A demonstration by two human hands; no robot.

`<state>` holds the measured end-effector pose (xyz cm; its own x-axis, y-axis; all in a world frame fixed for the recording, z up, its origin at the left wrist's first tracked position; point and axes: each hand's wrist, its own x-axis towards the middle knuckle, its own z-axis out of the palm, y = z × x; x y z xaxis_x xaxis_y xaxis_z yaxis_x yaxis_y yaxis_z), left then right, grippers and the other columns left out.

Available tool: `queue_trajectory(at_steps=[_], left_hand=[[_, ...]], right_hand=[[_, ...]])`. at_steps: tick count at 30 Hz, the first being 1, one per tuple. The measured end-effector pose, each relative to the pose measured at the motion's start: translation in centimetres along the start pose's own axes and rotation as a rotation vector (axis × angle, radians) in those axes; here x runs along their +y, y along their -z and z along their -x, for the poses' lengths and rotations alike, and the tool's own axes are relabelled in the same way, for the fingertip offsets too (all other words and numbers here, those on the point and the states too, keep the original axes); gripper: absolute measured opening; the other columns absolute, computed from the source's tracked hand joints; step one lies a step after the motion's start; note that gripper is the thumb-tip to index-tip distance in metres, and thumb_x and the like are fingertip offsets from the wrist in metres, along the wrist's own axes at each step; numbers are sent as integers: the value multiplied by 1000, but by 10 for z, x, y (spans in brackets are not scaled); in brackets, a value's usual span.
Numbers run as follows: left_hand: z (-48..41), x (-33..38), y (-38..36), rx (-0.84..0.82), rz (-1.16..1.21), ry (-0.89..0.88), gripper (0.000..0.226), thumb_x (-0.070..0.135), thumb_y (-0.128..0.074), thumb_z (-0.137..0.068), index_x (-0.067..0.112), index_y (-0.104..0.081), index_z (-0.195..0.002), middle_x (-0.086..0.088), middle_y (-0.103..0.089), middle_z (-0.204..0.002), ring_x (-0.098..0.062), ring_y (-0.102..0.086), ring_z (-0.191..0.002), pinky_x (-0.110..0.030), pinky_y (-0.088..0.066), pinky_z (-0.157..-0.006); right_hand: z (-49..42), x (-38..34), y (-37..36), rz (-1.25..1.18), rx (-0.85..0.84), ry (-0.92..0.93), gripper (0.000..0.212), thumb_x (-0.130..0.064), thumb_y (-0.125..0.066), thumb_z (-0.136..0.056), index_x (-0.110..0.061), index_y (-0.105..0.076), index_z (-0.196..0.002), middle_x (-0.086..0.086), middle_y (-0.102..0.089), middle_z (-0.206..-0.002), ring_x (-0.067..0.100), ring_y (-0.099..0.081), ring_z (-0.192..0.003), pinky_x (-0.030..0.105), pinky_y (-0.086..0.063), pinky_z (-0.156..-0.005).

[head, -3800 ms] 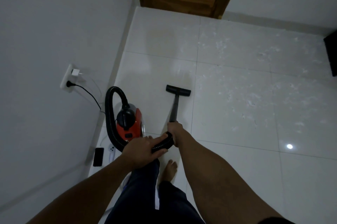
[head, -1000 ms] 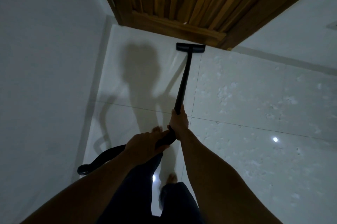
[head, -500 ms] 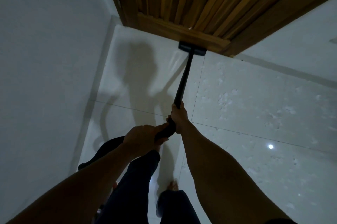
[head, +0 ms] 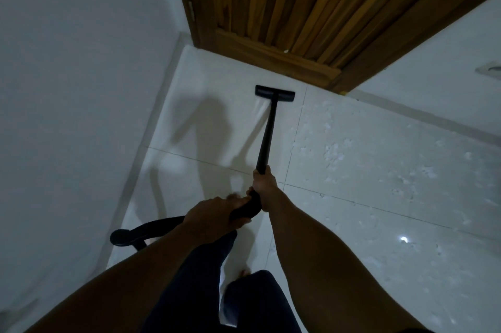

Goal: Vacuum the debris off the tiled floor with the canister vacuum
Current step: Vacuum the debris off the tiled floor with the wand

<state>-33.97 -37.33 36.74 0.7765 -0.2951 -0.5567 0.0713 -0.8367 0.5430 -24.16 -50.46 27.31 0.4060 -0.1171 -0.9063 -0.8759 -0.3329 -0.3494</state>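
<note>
The black floor nozzle (head: 275,93) rests flat on the white tiled floor (head: 206,126), a short way in front of the wooden door. Its black wand (head: 267,135) slopes back to my right hand (head: 263,186), which grips the wand's lower end. My left hand (head: 214,213) is closed on the curved handle where the black hose (head: 146,229) joins. The hose bends off to the left and down behind my left forearm. White debris flecks (head: 336,148) lie scattered over the tiles to the right of the nozzle. The canister itself is out of view.
A wooden door (head: 298,7) with its frame stands just beyond the nozzle. A white wall (head: 81,88) runs along the left, another wall (head: 433,61) at the right. My legs in dark trousers (head: 217,278) and a bare foot (head: 244,273) are below my hands.
The nozzle has drawn back from the foot of the door toward me and a little left. Both hands keep their grip. Earlier still, I stepped forward and the red canister left the view.
</note>
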Motion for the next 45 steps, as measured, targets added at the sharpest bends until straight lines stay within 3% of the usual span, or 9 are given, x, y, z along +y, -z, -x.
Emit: queue_trajectory(at_steps=[3,7,16,20,32,36,40,43,45], left_hand=[[33,5,-28,-5,-16,53,62,59,-43,-98,40,-24,-154,-6,-68,-116,-21,-68,-91,-29,-50,-80],[73,21,-64,41,-10,43,61,59,-43,-98,40,-25,-154,-8,-69,-114,-22,-67,-93,-27,-46,-76],[192,68,-182,-10,-136,-32,64,61,-42,-98,42,-20,-154,-9,-70,-113,-23,-68,-94,-28,-49,-79],[246,90,-226,-91,-193,-51,64,58,-44,-98,35,-25,-155,-16,-59,-133,-28,-65,-106,-34,-50,-86],[375,59,-326,21,-199,-197,66,69,-42,-92,47,-21,-151,2,-72,-102,-12,-67,-84,-33,-57,-78],[426,41,-353,104,-132,-429,59,69,-33,-95,41,-31,-148,9,-66,-75,-3,-58,-59,-32,-58,-65],[499,21,-379,8,-171,-306,64,69,-39,-93,45,-27,-152,12,-57,-91,6,-47,-69,-31,-50,-89],[542,12,-395,3,-190,-418,74,81,-27,-87,46,-26,-152,5,-68,-103,3,-58,-75,-25,-55,-79],[562,9,-406,23,-202,-453,71,81,-29,-88,49,-27,-151,7,-70,-97,-2,-64,-77,-28,-56,-77]], right_hand=[[21,33,-1,12,-30,20,29,-28,-44,-106,-26,-44,-134,11,-61,-91,23,-62,-63,32,-55,-55],[47,78,1,58,2,85,39,-29,-47,-102,-22,-47,-140,13,-66,-105,34,-70,-88,50,-62,-80],[125,247,18,95,3,157,48,-34,-48,-97,-15,-47,-141,16,-65,-117,38,-69,-102,52,-60,-87],[161,327,22,42,14,165,51,-34,-49,-96,-18,-44,-144,19,-66,-115,40,-70,-99,56,-59,-86],[278,454,-7,-209,51,129,39,-23,-45,-104,-13,-45,-141,15,-62,-101,28,-62,-69,37,-57,-62],[314,504,-33,-227,53,120,34,-23,-45,-104,-13,-47,-136,15,-62,-97,26,-62,-66,38,-57,-65],[352,570,-73,-255,58,106,42,-35,-49,-95,-16,-50,-132,10,-63,-99,27,-66,-77,43,-58,-88],[395,607,-85,-313,47,57,23,-27,-45,-102,-14,-49,-120,14,-60,-100,22,-60,-67,29,-55,-58],[411,628,-86,-295,64,29,21,-21,-41,-104,-12,-51,-121,16,-64,-107,20,-59,-69,26,-50,-54]])
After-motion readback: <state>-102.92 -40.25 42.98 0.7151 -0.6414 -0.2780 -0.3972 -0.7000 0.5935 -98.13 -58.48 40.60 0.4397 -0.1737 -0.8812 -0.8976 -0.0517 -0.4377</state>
